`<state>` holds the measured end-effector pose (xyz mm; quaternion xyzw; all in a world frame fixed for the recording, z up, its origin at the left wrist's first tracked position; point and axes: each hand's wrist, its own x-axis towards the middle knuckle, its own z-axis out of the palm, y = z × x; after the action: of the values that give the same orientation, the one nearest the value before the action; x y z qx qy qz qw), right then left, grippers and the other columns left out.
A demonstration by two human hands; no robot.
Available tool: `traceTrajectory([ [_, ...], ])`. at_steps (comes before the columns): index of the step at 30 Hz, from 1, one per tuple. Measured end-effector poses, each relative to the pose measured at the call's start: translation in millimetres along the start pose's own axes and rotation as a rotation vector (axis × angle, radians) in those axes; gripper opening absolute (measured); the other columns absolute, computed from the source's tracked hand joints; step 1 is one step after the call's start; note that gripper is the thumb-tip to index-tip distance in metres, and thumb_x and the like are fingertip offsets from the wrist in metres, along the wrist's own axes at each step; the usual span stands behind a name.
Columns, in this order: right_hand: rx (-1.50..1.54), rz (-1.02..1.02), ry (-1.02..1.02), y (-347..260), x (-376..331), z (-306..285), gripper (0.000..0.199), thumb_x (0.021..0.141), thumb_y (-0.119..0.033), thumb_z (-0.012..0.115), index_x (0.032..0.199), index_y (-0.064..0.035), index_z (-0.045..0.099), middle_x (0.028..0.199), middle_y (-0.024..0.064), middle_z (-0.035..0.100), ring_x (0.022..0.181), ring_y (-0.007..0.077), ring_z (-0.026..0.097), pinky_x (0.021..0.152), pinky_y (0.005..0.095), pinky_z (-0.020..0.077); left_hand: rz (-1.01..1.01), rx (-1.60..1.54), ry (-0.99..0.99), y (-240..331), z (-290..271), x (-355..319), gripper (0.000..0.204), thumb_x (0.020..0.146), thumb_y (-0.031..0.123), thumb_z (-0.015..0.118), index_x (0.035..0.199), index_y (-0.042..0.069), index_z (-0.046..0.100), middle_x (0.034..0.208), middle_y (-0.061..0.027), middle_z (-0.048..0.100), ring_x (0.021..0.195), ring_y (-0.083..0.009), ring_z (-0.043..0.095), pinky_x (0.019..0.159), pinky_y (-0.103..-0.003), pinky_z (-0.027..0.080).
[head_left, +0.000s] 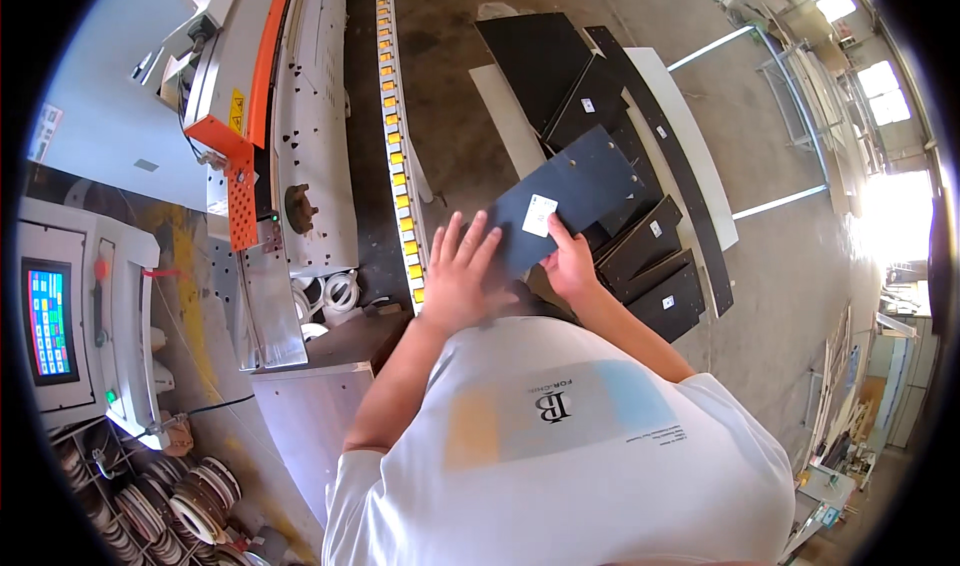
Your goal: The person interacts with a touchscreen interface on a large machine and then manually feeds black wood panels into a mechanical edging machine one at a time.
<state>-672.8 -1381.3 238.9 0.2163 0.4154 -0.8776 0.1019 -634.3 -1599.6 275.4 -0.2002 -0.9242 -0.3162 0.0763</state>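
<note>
In front of my chest a dark rectangular board (585, 174) is tilted, with a white label (540, 216) near its near end. My right hand (572, 264) grips its near right edge, the thumb on top by the label and the other fingers hidden underneath. At the board's near left corner is my left hand (460, 278), fingers stretched and spread, back of the hand up. Its inner side is blurred, so whether it touches the board cannot be told. More dark labelled panels (535, 61) lie in an overlapping pile beyond.
A long roller track (398, 156) runs beside a white and orange machine (262, 76) on the left. A control cabinet with a lit screen (48, 321) and rolls of banding (205, 501) are farther left. A curved dark strip (690, 181) overlies a white panel (715, 196) at right.
</note>
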Motion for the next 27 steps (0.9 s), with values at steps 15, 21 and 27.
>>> traceTrajectory([
  [15, -1.134, -0.759, -0.856, -52.4, -31.0, 98.9, 0.039, 0.089, -0.012, 0.07, 0.125, -0.0009, 0.067, 0.132, 0.0155, 0.067, 0.125, 0.0301, 0.063, 0.105, 0.0408, 0.0489, -0.298, -2.293, 0.02, -28.8, -8.7, -32.0, 0.111, 0.078, 0.081, 0.063, 0.158, 0.009, 0.035, 0.158, -0.0152, 0.042, 0.142, -0.0344, 0.044, 0.119, -0.051, 0.036],
  [21, -1.242, -1.097, -1.031, -38.2, -40.6, 105.4, 0.025, 0.082, -0.013, 0.077, 0.106, -0.0059, 0.074, 0.116, 0.0076, 0.075, 0.122, 0.0294, 0.065, 0.105, 0.0464, 0.0509, -0.208, -2.373, 0.132, -33.9, -5.7, -31.3, 0.116, 0.075, 0.089, 0.055, 0.158, 0.011, 0.034, 0.159, -0.0155, 0.04, 0.143, -0.0351, 0.042, 0.117, -0.054, 0.037],
  [27, -1.359, -1.167, -1.073, -34.3, -48.7, 108.2, 0.02, 0.078, -0.012, 0.079, 0.098, -0.0115, 0.077, 0.114, 0.0026, 0.075, 0.118, 0.0216, 0.067, 0.109, 0.0467, 0.0476, -0.06, -2.538, 0.127, -34.0, -5.7, -47.2, 0.119, 0.074, 0.093, 0.049, 0.159, 0.012, 0.032, 0.16, -0.0158, 0.038, 0.144, -0.0352, 0.043, 0.118, -0.054, 0.037],
])
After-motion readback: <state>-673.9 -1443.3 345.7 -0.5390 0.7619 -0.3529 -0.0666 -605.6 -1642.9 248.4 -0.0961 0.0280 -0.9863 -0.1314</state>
